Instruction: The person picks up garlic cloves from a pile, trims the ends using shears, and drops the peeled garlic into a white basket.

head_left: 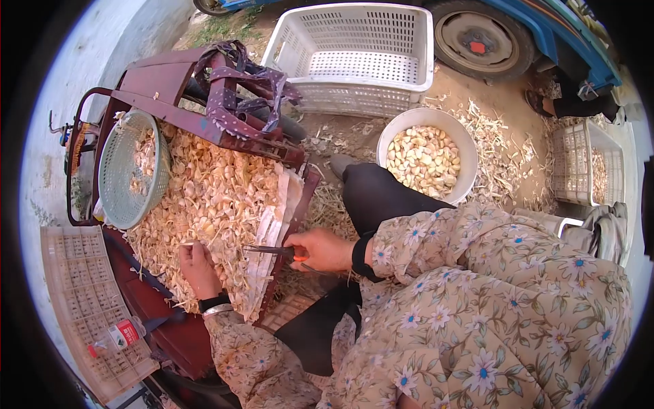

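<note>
My left hand (199, 269) is over the heap of garlic (204, 184), its thumb and fingertips pinched on a small pale piece that looks like a garlic clove. To its right, my right hand (323, 250) is closed round the handles of a pair of scissors (272, 250), whose blades point left toward the left hand. The heap lies on a pale sheet (276, 225) in a dark red cart (177, 341). A green colander (122, 184) with some cloves rests on the heap's upper left. Beyond my knee stands a white bucket (466, 146) of peeled cloves.
A large white crate (368, 92) stands at the top, near a blue vehicle's wheel (484, 37). Another crate (572, 163) is at the right, beside a person's foot (538, 102). A plastic bottle (119, 336) lies on a crate (88, 293) at lower left. Husks litter the ground.
</note>
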A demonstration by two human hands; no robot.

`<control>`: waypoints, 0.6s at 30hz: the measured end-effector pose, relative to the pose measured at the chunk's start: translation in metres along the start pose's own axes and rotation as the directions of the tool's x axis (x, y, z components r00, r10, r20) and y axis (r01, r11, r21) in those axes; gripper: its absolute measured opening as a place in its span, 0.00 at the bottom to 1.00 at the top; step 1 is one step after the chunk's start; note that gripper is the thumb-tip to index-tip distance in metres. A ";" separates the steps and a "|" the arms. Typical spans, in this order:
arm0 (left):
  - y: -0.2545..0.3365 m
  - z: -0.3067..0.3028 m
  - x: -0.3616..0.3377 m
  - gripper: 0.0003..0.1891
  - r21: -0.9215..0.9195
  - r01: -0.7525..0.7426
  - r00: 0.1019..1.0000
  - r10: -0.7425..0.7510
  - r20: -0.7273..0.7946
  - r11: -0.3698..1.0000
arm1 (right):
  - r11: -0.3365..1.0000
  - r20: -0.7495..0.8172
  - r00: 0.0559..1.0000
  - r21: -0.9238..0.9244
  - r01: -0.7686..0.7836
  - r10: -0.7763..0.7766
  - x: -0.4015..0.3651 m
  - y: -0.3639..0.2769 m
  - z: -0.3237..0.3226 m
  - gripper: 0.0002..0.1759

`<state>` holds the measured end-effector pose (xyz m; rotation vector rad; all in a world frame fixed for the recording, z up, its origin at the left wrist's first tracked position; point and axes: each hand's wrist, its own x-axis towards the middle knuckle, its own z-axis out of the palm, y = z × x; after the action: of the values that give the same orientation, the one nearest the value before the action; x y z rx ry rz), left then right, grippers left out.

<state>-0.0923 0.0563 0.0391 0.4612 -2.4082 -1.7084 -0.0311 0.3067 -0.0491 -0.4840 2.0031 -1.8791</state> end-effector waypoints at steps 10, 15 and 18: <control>-0.034 -0.008 0.046 0.10 0.610 -0.089 0.996 0.052 0.078 0.787 | 0.984 -0.136 0.981 0.138 -0.117 0.136 0.005 -0.001 -0.001 0.21; -0.041 -0.003 0.048 0.15 0.822 -0.272 0.962 0.115 0.248 0.500 | 0.983 -0.150 0.979 0.137 -0.120 0.141 0.006 -0.003 -0.004 0.21; -0.037 -0.008 0.046 0.12 0.888 -0.211 0.977 0.050 0.209 0.409 | 0.984 -0.151 0.978 0.127 -0.126 0.145 0.005 -0.006 -0.006 0.21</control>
<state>-0.1278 0.0228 0.0047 0.2067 -3.2000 -0.1600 -0.0379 0.3093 -0.0428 -0.1650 1.9544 -1.9900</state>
